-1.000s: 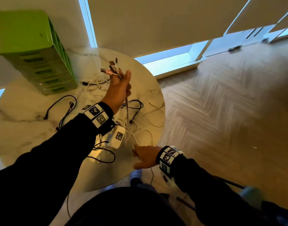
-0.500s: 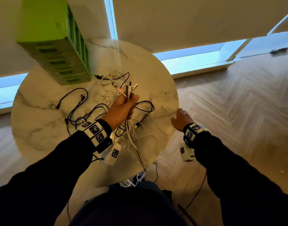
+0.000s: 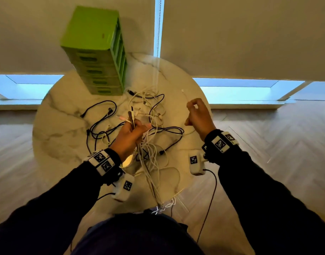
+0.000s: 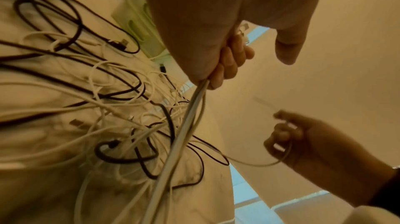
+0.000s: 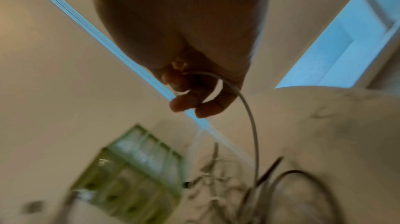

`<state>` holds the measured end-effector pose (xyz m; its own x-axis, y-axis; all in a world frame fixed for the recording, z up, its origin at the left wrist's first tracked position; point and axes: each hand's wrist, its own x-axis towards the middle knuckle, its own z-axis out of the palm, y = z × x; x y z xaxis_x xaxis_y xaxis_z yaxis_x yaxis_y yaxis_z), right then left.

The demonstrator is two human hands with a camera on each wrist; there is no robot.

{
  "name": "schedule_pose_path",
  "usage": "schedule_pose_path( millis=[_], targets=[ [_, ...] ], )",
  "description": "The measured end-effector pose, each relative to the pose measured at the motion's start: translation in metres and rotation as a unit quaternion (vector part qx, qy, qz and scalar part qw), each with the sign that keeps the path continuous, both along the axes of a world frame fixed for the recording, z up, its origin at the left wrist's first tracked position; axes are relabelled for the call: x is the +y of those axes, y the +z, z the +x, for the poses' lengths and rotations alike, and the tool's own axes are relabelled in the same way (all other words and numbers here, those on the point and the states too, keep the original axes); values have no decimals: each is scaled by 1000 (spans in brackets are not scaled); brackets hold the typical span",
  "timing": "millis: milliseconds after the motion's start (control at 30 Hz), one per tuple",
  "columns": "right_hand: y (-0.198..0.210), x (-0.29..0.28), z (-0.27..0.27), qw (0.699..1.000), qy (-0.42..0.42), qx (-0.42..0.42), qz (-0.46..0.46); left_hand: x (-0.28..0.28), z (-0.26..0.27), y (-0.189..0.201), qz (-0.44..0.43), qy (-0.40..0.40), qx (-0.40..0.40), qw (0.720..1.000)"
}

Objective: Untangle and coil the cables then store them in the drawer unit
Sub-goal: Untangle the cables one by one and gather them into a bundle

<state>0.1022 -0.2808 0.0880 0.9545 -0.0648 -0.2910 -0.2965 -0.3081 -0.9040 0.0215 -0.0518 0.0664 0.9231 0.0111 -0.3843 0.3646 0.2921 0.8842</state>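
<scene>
A bundle of cables [image 3: 150, 162] is gripped in the left hand [image 3: 129, 137]; 1 white cable [image 5: 249, 116] is pinched by the right hand [image 3: 198, 115]. The tangle remains on the tabletop [image 3: 62, 129]. Nothing is coiled, and the drawer unit [image 3: 95, 50] appears shut.

Head: looks steeply down on the bench [image 3: 66, 115].
Wrists: close, low, looking along each hand.
Shared: cable tangle [image 3: 148, 137], drawer unit [image 3: 95, 52].

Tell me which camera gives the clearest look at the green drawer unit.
The head view: the green drawer unit stands whole at the table's far edge, drawer fronts visible. The left wrist view shows only a pale sliver behind the left hand; the right wrist view shows it blurred.
</scene>
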Motion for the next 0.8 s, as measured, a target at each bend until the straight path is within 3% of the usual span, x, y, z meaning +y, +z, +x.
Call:
schedule_pose_path(
  millis=[133,233,400,500,633,733,800],
  targets=[
    [35,56,-23,983,129,-66,116,5,1,6,-106,63,4,992],
    [31,85,-57,964,234,-107,71,11,1,12,-121,70,-11,990],
    [11,106,-79,942,305,-143,-8,14,-5,22,-97,60,-23,993],
    [6,113,-82,937,312,-155,-18,21,-12,19,-23,49,2,999],
    [1,122,-88,944,302,-129,-31,36,-18,17,73,44,-29,996],
    [-18,124,-90,905,377,-94,-175,55,-14,20,92,60,-60,992],
    [-31,120,-92,902,398,-31,-166,67,-11,27,99,66,-75,990]
  ],
)
